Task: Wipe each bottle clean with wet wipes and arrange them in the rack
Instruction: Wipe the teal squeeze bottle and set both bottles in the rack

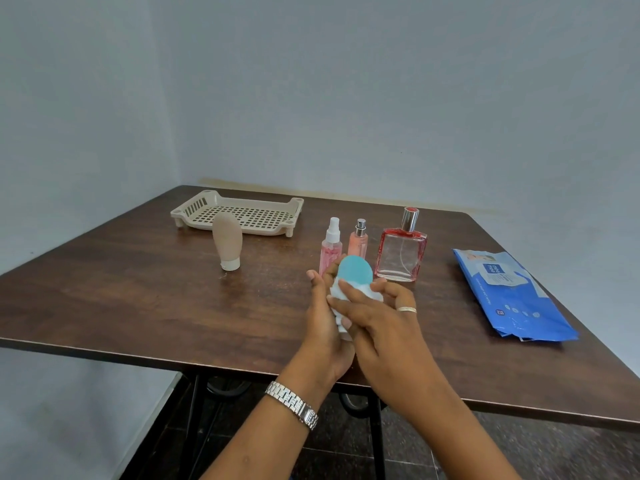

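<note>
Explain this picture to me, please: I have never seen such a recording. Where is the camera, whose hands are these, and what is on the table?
There is no machine here. A person wears the camera on the head, so you look down at their own two hands. The left hand, with a wristwatch, holds a teal bottle; the right hand presses a white wet wipe around it. On the brown table stand a beige tube, a pink spray bottle, a peach spray bottle and a square perfume bottle. The beige rack holds nothing yet. The blue wipes pack lies at right.
</note>
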Action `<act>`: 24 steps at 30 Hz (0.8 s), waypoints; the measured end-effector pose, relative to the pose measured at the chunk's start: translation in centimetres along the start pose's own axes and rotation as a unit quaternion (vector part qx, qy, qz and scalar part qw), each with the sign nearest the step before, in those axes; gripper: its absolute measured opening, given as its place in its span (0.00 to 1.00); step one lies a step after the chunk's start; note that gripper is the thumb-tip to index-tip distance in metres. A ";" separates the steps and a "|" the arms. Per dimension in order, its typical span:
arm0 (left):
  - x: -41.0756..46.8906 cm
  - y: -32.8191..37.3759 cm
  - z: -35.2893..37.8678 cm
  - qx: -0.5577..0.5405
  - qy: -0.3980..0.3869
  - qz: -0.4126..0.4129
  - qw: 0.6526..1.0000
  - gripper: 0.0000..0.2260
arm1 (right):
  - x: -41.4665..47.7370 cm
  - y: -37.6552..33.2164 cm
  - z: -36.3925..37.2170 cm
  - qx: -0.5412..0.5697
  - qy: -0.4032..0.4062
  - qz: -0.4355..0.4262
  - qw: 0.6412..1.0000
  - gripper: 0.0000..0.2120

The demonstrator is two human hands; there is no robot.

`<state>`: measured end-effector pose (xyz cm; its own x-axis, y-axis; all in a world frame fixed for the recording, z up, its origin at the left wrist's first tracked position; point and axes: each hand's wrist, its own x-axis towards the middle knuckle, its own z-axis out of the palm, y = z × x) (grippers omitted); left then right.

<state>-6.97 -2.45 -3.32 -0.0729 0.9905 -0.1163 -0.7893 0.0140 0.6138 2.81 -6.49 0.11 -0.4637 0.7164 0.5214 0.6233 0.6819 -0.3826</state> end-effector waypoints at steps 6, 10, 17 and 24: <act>-0.5 -0.1 0.4 0.069 -0.026 -0.027 0.997 0.20 | 2.7 2.3 -0.6 0.022 0.046 0.029 0.998 0.16; -0.8 0.2 0.8 0.073 0.002 -0.015 0.997 0.16 | 5.4 4.4 -1.4 0.075 0.041 0.070 0.994 0.15; -1.0 0.6 1.0 0.027 0.018 -0.015 0.999 0.21 | 1.5 2.6 0.3 0.078 0.028 0.003 0.997 0.20; -1.6 0.8 1.4 0.028 0.002 -0.025 0.999 0.27 | -0.6 2.4 0.2 0.101 0.049 -0.034 0.993 0.22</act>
<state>-6.66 -3.79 -1.55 -0.0370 0.9879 -0.1507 -0.7573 0.0706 0.6492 4.46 -5.22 -1.22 -0.4317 0.6561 0.6190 0.4482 0.7515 -0.4841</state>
